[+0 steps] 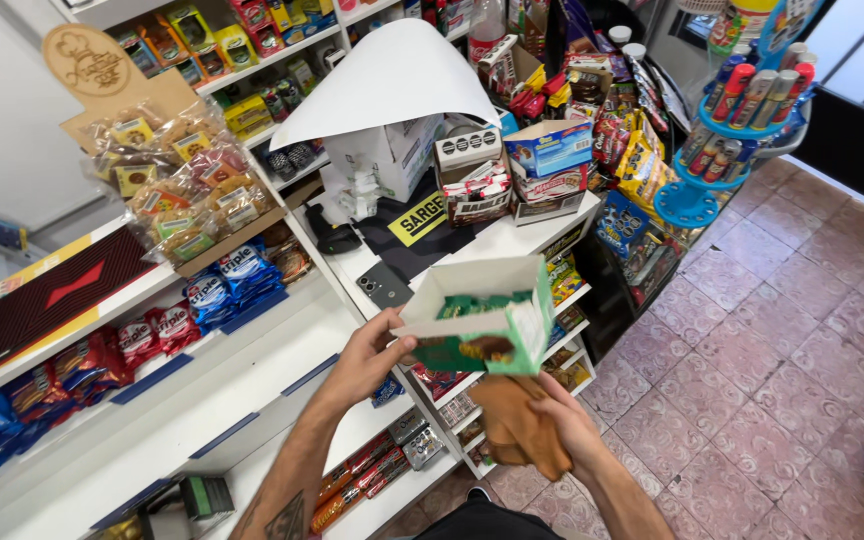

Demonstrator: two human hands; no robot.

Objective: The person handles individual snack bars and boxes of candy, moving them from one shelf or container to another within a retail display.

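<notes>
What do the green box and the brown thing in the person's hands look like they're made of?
The green box in the left hand looks like thin printed cardboard: flat folded flaps, white matte inside, glossy printed outside. The brown cloth in the right hand seems a soft fabric, since it hangs in limp folds; which fabric is unclear.

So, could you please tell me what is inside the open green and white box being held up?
Inside the green and white box, green packets lie near the top. How many lie beneath is hidden by the box walls. The left hand holds its flap.
</notes>
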